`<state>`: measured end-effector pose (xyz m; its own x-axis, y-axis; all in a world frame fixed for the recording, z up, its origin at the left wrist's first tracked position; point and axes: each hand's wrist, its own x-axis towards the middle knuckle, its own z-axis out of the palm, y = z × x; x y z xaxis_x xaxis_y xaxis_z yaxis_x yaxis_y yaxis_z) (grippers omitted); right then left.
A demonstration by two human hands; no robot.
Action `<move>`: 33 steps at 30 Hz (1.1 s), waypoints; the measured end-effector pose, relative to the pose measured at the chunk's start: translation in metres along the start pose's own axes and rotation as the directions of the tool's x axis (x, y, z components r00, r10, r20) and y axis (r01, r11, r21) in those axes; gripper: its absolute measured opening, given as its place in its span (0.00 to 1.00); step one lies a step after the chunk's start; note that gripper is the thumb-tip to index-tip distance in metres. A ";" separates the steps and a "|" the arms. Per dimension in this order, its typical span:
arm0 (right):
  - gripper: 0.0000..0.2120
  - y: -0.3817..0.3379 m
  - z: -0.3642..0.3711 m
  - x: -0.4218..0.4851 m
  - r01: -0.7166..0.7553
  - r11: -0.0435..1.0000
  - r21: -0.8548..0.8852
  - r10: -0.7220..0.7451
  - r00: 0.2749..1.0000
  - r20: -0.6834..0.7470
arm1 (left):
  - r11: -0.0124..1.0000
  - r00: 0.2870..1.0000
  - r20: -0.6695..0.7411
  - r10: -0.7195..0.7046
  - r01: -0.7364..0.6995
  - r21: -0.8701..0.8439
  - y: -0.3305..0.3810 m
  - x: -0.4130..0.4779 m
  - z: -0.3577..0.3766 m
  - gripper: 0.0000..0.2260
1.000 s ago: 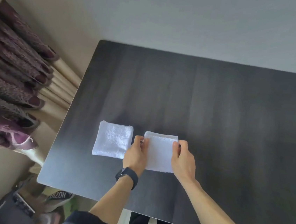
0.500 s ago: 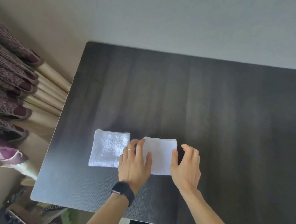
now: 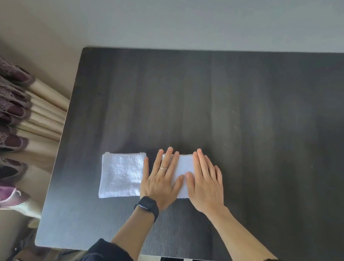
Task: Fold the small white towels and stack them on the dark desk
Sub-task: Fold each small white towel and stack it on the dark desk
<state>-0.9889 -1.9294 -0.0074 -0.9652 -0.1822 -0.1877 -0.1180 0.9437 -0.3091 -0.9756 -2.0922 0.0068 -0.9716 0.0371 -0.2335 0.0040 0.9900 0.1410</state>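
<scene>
- Table: dark wood grain, fills most of the view. Its far edge meets a pale wall.
- Left towel: white, folded to a rough square, lies flat on the table in its front-left part. No hand rests on it.
- Right towel: white, folded, flat on the table further toward the table's middle, with a narrow strip of bare table between the two. They lie side by side, not stacked.
- Left hand: flat, palm down, fingers straight and slightly spread, pressing the left part of the right towel. The little finger lies over the bare strip; can't tell if it touches the left towel.
- Right hand: flat, palm down, fingers straight and close together, pressing the right part of the right towel. It hides that towel's right edge.
- The thumbs lie close together over the middle of the right towel. Neither hand holds anything.
- Ring on a left finger, black watch on the left wrist, dark sleeves on both arms at the table's front edge.
- Curtain: purple and beige folds off the table's left edge.
</scene>
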 end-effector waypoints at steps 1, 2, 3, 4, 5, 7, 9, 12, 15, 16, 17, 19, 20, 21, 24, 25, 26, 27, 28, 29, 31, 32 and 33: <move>0.28 -0.001 0.000 -0.001 -0.008 1.000 0.003 0.008 1.000 0.002 | 1.000 1.000 0.020 0.009 -0.010 0.016 0.000 0.000 -0.002 0.30; 0.28 -0.002 -0.002 -0.001 -0.012 1.000 0.007 0.012 1.000 0.007 | 0.999 0.999 0.040 0.023 -0.025 0.031 0.000 0.001 -0.006 0.30; 0.29 -0.002 -0.003 -0.001 -0.009 1.000 0.011 0.009 0.999 0.032 | 0.999 0.998 0.059 0.023 -0.025 0.039 -0.001 0.001 -0.006 0.30; 0.29 -0.004 -0.005 0.000 -0.009 1.000 0.025 0.008 0.998 0.056 | 0.999 0.997 0.077 0.017 -0.021 0.041 -0.002 0.001 -0.007 0.30; 0.29 -0.004 -0.009 0.000 -0.010 0.999 0.043 0.006 0.997 0.081 | 0.999 0.994 0.105 0.014 -0.019 0.045 0.000 0.002 -0.011 0.30; 0.29 -0.006 -0.023 -0.003 -0.003 0.996 0.089 -0.007 0.993 0.117 | 0.999 0.984 0.181 0.001 -0.010 0.050 0.006 0.002 -0.024 0.29; 0.28 -0.005 -0.043 -0.009 0.013 0.992 0.127 -0.028 0.993 0.116 | 0.993 0.973 0.233 0.006 -0.033 0.113 0.013 0.005 -0.045 0.29; 0.25 0.006 -0.083 -0.035 -0.037 0.987 0.154 0.027 0.997 0.070 | 0.975 0.946 0.319 0.061 -0.125 0.185 0.025 0.011 -0.082 0.27; 0.22 0.033 -0.130 -0.080 -0.142 0.960 0.242 0.152 0.988 -0.024 | 0.958 0.923 0.348 0.164 -0.233 0.167 0.056 0.014 -0.126 0.22; 0.21 0.044 -0.146 -0.098 -0.180 0.944 0.276 0.206 0.976 -0.068 | 0.952 0.913 0.352 0.208 -0.271 0.141 0.073 0.014 -0.139 0.20; 0.20 0.056 -0.162 -0.118 -0.222 0.923 0.314 0.269 0.956 -0.115 | 0.943 0.903 0.346 0.256 -0.311 0.115 0.093 0.014 -0.150 0.19; 0.18 0.083 -0.193 -0.161 -0.304 0.874 0.378 0.398 0.895 -0.200 | 0.912 0.876 0.310 0.370 -0.407 0.062 0.144 0.009 -0.169 0.17; 0.17 0.097 -0.209 -0.185 -0.340 0.852 0.399 0.455 0.857 -0.241 | 0.888 0.853 0.291 0.433 -0.459 0.027 0.175 0.003 -0.178 0.17; 0.17 0.111 -0.224 -0.210 -0.374 0.831 0.412 0.505 0.818 -0.276 | 0.858 0.823 0.276 0.496 -0.514 -0.009 0.207 -0.005 -0.186 0.16; 0.17 0.153 -0.268 -0.292 -0.455 0.774 0.440 0.617 0.698 -0.363 | 0.736 0.707 0.217 0.673 -0.669 -0.101 0.311 -0.043 -0.203 0.16; 0.17 0.166 -0.282 -0.323 -0.477 0.757 0.447 0.645 0.655 -0.394 | 0.684 0.660 0.184 0.728 -0.719 -0.126 0.346 -0.062 -0.207 0.15; 0.17 0.178 -0.294 -0.355 -0.499 0.735 0.459 0.675 0.606 -0.421 | 0.627 0.609 0.151 0.779 -0.764 -0.153 0.380 -0.083 -0.209 0.15; 0.17 0.189 -0.306 -0.388 -0.517 0.713 0.474 0.701 0.549 -0.455 | 0.570 0.556 0.122 0.822 -0.801 -0.182 0.414 -0.105 -0.212 0.15; 0.17 0.201 -0.316 -0.423 -0.536 0.690 0.486 0.723 0.487 -0.490 | 0.504 0.495 0.098 0.863 -0.838 -0.208 0.447 -0.132 -0.214 0.15; 0.16 0.212 -0.324 -0.460 -0.559 0.668 0.492 0.740 0.424 -0.523 | 0.434 0.429 0.075 0.900 -0.872 -0.226 0.479 -0.160 -0.214 0.15; 0.16 0.230 -0.339 -0.534 -0.602 0.623 0.499 0.754 0.291 -0.589 | 0.301 0.301 0.035 0.953 -0.924 -0.238 0.539 -0.218 -0.212 0.15; 0.16 0.238 -0.345 -0.570 -0.624 0.599 0.502 0.751 0.221 -0.622 | 0.229 0.235 0.002 0.972 -0.945 -0.232 0.566 -0.247 -0.210 0.15; 0.16 0.246 -0.350 -0.605 -0.644 0.574 0.506 0.745 0.154 -0.649 | 0.155 0.168 -0.042 0.985 -0.964 -0.216 0.592 -0.275 -0.207 0.15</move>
<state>-0.5151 -1.4904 0.3560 -0.3881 0.8541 0.3463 0.6715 0.5194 -0.5285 -0.7552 -1.5443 0.3539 -0.1691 0.9756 0.1399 0.8863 0.0885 0.4545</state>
